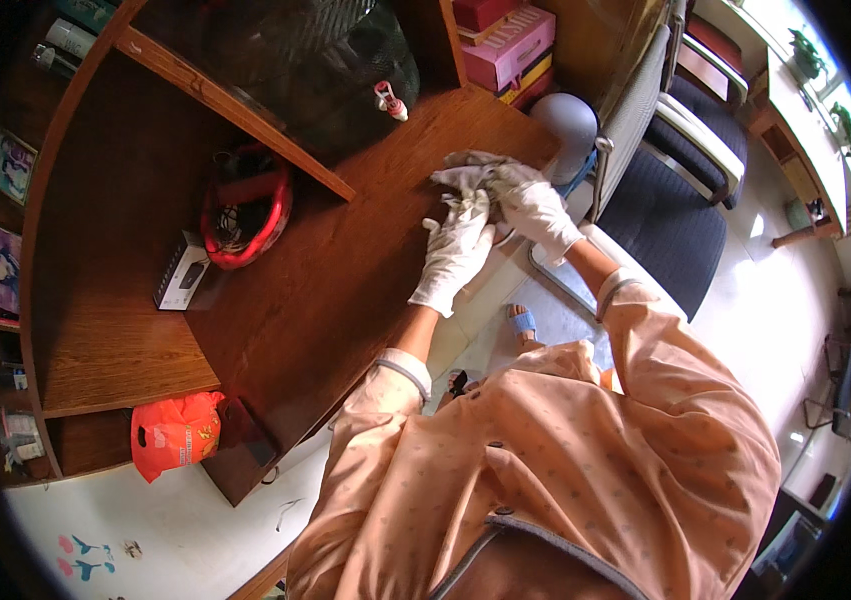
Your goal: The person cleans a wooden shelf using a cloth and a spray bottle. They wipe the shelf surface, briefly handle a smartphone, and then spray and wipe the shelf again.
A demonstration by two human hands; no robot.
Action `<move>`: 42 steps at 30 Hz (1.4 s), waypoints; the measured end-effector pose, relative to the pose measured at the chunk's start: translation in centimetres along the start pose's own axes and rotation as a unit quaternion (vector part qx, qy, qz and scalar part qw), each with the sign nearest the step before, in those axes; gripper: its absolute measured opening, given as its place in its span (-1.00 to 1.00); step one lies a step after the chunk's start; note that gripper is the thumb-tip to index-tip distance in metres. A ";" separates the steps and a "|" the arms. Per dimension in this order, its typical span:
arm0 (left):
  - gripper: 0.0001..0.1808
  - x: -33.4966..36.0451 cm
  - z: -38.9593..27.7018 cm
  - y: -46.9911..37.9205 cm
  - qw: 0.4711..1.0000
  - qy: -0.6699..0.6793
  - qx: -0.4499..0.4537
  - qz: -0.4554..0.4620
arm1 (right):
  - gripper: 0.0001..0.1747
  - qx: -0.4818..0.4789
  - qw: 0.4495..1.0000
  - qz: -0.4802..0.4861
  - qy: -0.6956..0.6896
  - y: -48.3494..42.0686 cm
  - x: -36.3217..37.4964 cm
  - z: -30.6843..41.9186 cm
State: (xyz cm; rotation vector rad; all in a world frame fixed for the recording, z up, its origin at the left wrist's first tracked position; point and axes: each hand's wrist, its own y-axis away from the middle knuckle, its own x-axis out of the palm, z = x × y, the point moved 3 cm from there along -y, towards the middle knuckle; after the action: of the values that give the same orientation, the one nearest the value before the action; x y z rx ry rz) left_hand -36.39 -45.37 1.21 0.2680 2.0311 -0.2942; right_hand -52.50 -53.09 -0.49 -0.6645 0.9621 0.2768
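Observation:
Both my hands wear white gloves and meet over the right end of a brown wooden desktop [305, 300]. A crumpled greyish cloth [470, 171] is bunched at their fingers. My right hand [534, 202] is closed on the cloth. My left hand [457, 244] lies beside it, its fingertips touching the cloth's lower side; whether they grip it is hidden. Behind the hands, a large clear container with a red-and-white tap [391, 101] stands in the desk's shelf unit.
A red basket [283, 217] with cables and a small white box [183, 274] sit left. An orange-red plastic bag [177, 435] lies near the desk's left end. Pink boxes [508, 49] are stacked behind; a grey rounded object [565, 124] and dark-seated chairs [658, 217] stand right.

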 end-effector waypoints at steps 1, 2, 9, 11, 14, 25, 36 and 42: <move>-0.37 0.0 -0.4 -1.1 0.999 0.002 0.017 -0.036 | -0.65 0.015 0.999 -0.027 0.038 -0.5 -0.2 -1.7; -0.38 -0.1 -0.6 -1.9 0.997 0.028 0.032 -0.061 | -0.66 -0.003 0.997 -0.026 0.079 -1.1 -0.5 -3.3; -0.36 -1.2 -0.3 -0.1 0.991 -0.055 -0.113 -0.046 | -0.71 0.085 0.990 -0.096 0.063 -7.5 2.6 -9.5; -0.35 -1.7 0.9 1.2 0.988 -0.049 -0.120 -0.080 | -0.71 0.116 0.981 -0.135 0.078 -9.2 4.2 -9.0; -0.39 -2.0 3.4 4.1 0.977 -0.016 -0.152 -0.146 | -0.55 0.067 0.987 -0.138 0.042 -11.3 6.4 -5.3; -0.05 -11.9 7.3 21.4 0.509 0.730 -0.259 -0.376 | -0.33 0.238 0.090 0.140 -0.957 -0.6 18.9 26.0; 0.00 -18.1 6.5 30.7 0.461 0.730 -0.012 -0.504 | -0.25 0.025 0.818 0.462 -0.341 2.4 6.2 37.7; -0.12 -17.9 7.0 32.4 0.431 0.758 -0.015 -0.490 | -0.36 -0.174 0.827 0.405 -0.349 5.7 6.6 43.0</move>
State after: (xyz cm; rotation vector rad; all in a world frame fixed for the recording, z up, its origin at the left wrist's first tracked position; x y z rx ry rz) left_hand -12.30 -18.16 10.99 -1.3181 3.8000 -0.9704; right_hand -23.02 -21.91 8.76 -0.3819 0.4197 1.3841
